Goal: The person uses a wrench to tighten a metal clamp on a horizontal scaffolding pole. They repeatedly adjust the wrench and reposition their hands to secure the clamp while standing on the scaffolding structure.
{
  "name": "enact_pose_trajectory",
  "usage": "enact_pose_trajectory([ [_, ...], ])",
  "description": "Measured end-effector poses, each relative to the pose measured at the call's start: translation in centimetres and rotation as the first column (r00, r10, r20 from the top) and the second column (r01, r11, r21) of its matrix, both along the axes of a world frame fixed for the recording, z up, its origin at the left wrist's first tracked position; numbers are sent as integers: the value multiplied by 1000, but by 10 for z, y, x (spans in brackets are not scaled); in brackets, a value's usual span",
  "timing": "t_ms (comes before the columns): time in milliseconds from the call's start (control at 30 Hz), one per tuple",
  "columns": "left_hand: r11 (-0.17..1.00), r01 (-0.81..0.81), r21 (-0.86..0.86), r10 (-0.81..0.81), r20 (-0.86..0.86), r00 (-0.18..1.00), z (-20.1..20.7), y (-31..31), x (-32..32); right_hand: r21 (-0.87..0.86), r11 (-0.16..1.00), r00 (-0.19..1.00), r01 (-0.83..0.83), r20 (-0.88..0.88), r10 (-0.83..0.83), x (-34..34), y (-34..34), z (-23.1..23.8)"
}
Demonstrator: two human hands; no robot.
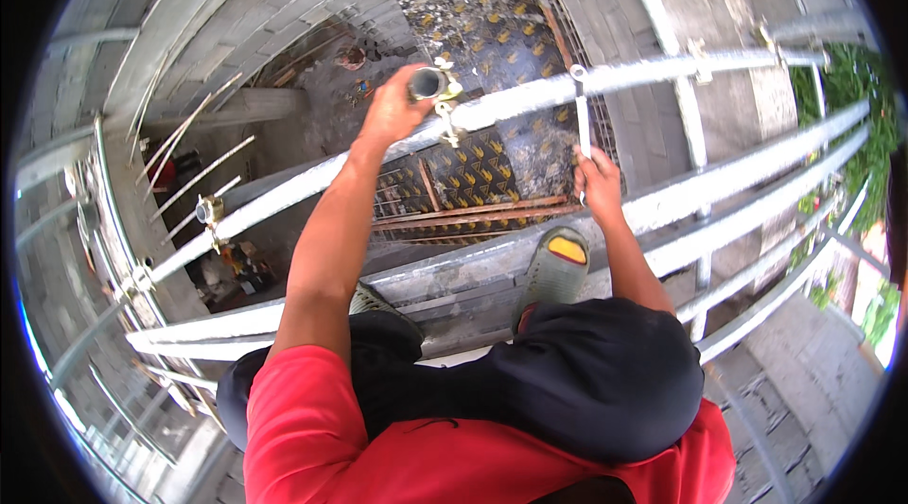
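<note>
My left hand (390, 110) is closed round the open top end of a steel tube (427, 83) that points up toward me. A brass-coloured scaffold coupler (450, 124) sits beside those fingers, on the long horizontal scaffold pipe (530, 97). To the right, my right hand (598, 178) grips the lower part of a long silver wrench (583, 116). Its ring end reaches up over the same pipe; whether it touches the pipe I cannot tell. How far the tube runs down below my left hand is hidden.
Two parallel metal rails (747, 168) cross just in front of my knees. My green clogs (556, 272) rest on a narrow ledge. Far below lie printed boards (473, 168) and rubble. Another coupler (216, 218) sits at left; bare rods (203, 173) stick out beside it.
</note>
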State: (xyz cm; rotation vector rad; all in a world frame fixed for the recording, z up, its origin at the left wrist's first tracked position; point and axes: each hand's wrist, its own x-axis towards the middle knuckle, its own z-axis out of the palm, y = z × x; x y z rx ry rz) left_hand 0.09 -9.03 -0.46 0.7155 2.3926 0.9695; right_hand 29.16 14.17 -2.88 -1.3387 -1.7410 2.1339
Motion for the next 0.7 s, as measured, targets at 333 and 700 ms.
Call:
enact_pose_trajectory([
  [333, 995, 95, 30, -97, 86, 992, 2, 41, 1, 4, 1000, 999, -15, 30, 15, 11, 12, 5],
  [700, 998, 38, 59, -42, 66, 997, -3, 33, 6, -15, 999, 999, 45, 24, -45, 5, -2, 0],
])
